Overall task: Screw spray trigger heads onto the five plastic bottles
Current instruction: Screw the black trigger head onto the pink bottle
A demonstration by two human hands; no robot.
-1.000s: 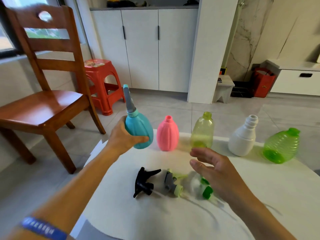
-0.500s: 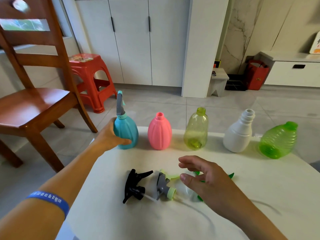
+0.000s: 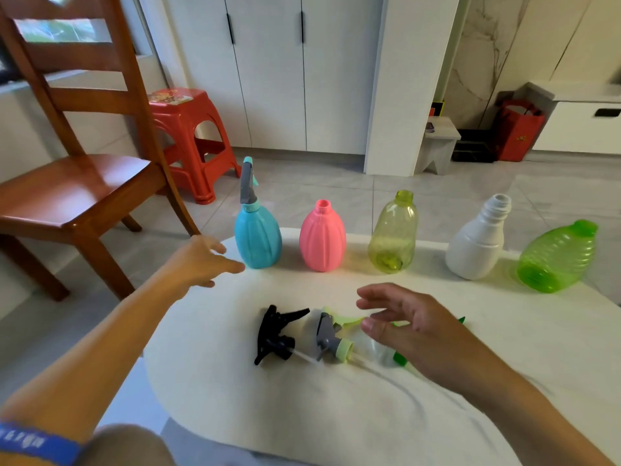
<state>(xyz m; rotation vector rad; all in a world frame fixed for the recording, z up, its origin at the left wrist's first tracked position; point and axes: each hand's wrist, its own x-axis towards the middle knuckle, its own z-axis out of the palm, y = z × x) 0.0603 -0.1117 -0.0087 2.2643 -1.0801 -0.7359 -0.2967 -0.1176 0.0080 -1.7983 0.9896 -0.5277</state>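
Bottles stand in a row along the far edge of the white table (image 3: 336,415): the blue bottle (image 3: 258,238) at the left already wears its grey trigger head (image 3: 248,183), while the pink bottle (image 3: 322,242), the yellow-green bottle (image 3: 394,242), the white bottle (image 3: 477,248) and the tilted bright green bottle (image 3: 556,260) show bare necks. The loose heads lie in a cluster nearer the person: a black trigger head (image 3: 274,332), a grey and lime trigger head (image 3: 331,336), and at least one green-collared head (image 3: 399,357) largely hidden under the right hand (image 3: 413,326). That hand hovers over the cluster with fingers spread and holds nothing; the left hand (image 3: 201,264) lies open just beside the blue bottle, not gripping it. The main risk, as I judge it, is a mismatch: collars and necks differ, so a head picked by guess may cross-thread or sit loose. The thin dip tubes trail across each other, so lifting one head could drag another. The row sits close to the table's far edge, and a light empty bottle nudged there could tip onto the tiled floor (image 3: 302,193).
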